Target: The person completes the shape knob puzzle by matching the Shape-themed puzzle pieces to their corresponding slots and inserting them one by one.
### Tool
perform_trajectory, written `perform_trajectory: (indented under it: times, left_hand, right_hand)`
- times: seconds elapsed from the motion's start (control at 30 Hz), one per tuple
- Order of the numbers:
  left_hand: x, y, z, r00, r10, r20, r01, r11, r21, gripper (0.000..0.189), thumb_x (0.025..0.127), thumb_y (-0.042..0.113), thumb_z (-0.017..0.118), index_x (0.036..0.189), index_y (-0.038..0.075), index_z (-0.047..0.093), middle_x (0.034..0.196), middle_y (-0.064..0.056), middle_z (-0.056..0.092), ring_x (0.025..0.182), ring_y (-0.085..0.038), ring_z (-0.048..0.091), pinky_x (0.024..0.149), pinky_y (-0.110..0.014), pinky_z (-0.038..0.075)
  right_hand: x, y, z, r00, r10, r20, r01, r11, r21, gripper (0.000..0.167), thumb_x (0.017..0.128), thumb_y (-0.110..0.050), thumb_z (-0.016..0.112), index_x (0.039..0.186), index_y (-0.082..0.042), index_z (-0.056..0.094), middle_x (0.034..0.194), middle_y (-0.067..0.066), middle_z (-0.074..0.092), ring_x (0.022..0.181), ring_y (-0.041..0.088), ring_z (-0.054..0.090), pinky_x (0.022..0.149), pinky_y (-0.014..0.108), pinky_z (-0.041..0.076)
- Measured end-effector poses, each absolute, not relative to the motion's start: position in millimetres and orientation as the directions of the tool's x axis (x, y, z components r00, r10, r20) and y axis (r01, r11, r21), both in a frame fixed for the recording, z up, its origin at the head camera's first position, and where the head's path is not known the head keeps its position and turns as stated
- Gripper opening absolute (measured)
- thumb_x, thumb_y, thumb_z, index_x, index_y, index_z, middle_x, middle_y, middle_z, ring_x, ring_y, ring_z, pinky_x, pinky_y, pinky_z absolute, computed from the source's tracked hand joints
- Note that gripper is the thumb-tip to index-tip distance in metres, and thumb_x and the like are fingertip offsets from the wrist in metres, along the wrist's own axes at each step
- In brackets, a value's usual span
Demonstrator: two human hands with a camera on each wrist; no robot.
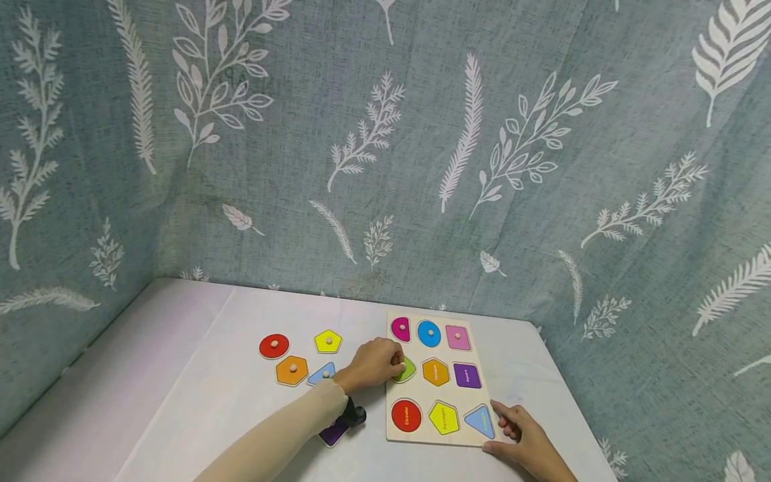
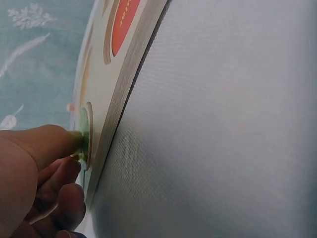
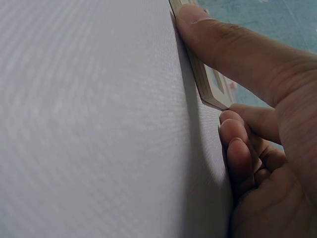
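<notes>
A wooden shape puzzle board (image 1: 424, 395) lies flat on the white table. My left hand (image 1: 375, 361) is over its left edge, thumb and fingers pinching the knob of the green puzzle piece (image 1: 409, 369). In the left wrist view this green piece (image 2: 84, 119) sits at its recess; whether it is fully seated I cannot tell. My right hand (image 1: 525, 442) holds the board's near right corner, thumb on the near edge and index finger along the right side. Knobbed magenta (image 1: 400, 329), blue oval (image 1: 430, 333) and pink (image 1: 458, 337) pieces are in the far row.
Left of the board lie loose knobbed pieces: a red circle (image 1: 274, 347), yellow pentagon (image 1: 328, 342), orange hexagon (image 1: 292, 371) and blue triangle (image 1: 319, 375). A purple piece (image 1: 332, 435) is partly hidden under my left wrist. A leaf-patterned curtain (image 1: 361, 134) hangs behind the table.
</notes>
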State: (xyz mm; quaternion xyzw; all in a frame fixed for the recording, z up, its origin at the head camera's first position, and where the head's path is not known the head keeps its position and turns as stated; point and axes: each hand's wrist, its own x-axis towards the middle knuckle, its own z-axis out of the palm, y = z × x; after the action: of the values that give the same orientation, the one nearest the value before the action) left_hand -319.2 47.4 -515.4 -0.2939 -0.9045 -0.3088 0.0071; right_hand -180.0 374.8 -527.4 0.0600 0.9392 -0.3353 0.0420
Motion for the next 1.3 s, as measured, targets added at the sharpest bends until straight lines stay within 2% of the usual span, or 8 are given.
perform_trajectory:
  times: [0.53,0.8,1.03,1.3]
  left_hand:
    - [-319,44,-507,-0.845,0.517,0.133,0.484,0.636,0.601,0.014,0.09,0.022,0.08,0.084,0.013,0.07,0.068,0.008,0.056,0.066,-0.009,0.05,0.063,-0.026,0.044]
    - [-321,26,-508,-0.819,0.539,0.196,0.544,0.623,0.562,0.012,0.09,0.021,0.079,0.084,0.015,0.072,0.069,0.011,0.055,0.065,-0.007,0.049,0.059,-0.025,0.043]
    - [-316,-1,-495,-0.826,0.508,0.244,0.551,0.637,0.539,0.013,0.094,0.023,0.075,0.083,0.016,0.072,0.066,0.01,0.054,0.06,-0.008,0.047,0.055,-0.026,0.04]
    - [-303,-30,-479,-0.845,0.471,0.254,0.527,0.648,0.55,0.011,0.096,0.023,0.072,0.087,0.016,0.073,0.071,0.009,0.058,0.061,-0.008,0.049,0.054,-0.027,0.042]
  right_hand:
    - [-180,374,-525,-0.988,0.087,-0.126,0.147,0.768,-0.624,0.099,0.063,-0.043,0.097,0.144,-0.001,0.057,0.093,0.002,0.042,0.087,0.017,0.044,0.071,0.028,0.042]
    - [-179,373,-525,-0.987,0.092,-0.134,0.156,0.765,-0.625,0.097,0.065,-0.04,0.097,0.144,0.0,0.057,0.093,0.002,0.043,0.086,0.017,0.043,0.071,0.027,0.041]
    - [-180,371,-525,-0.987,0.091,-0.129,0.152,0.774,-0.614,0.099,0.064,-0.043,0.097,0.144,0.0,0.057,0.093,0.002,0.043,0.086,0.017,0.043,0.071,0.028,0.041]
    - [-178,372,-526,-0.988,0.09,-0.125,0.149,0.778,-0.61,0.099,0.065,-0.043,0.096,0.145,0.0,0.056,0.093,0.002,0.042,0.086,0.016,0.043,0.071,0.027,0.04]
